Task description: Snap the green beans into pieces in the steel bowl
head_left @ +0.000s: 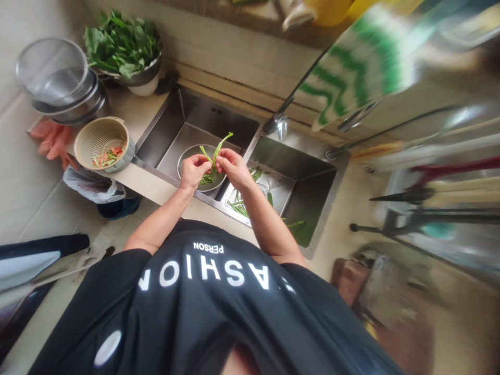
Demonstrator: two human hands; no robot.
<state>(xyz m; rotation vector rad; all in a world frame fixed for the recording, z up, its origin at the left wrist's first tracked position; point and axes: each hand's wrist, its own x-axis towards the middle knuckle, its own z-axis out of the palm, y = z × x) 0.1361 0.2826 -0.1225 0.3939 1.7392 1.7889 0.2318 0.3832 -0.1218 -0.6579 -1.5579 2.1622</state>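
Note:
My left hand [193, 170] and my right hand [232, 165] meet above the left sink basin, both with fingers pinched on a green vegetable stem [217, 148]. The stem's pale tips stick up between the fingers. Under them, a round metal bowl [183, 155] stands in the basin with cut green pieces [208, 178] in it. Past my right wrist, more green stems [239, 207] lie in a pale tray at the left side of the right basin, partly hidden by my forearm.
Leafy greens [123, 47] fill a bowl at the back left. Nearby are stacked metal bowls and a strainer [58, 78], a beige colander [84, 143] with scraps, and pink gloves [52, 140]. A faucet [281, 125] stands behind the basins; a green-striped cloth [351, 67] hangs right of it.

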